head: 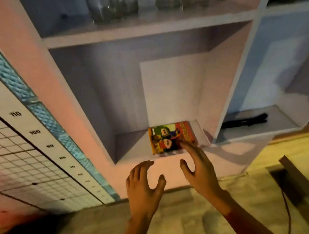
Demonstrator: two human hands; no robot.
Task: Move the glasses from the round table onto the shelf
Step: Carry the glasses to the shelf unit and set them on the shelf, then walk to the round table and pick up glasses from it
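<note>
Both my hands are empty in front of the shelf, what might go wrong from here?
The glasses on the upper shelf stand crowded together, so setting another beside them may knock one over. The thin cable low on the right could catch a foot.

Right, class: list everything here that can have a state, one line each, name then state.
glasses, upright, in a row on the upper shelf.
cartoon-cover book, closed, lying flat in the lower compartment.
black object, lying flat in the right compartment.
left hand, open, holding nothing.
right hand, open, fingers by the book's near corner; contact unclear.
</note>
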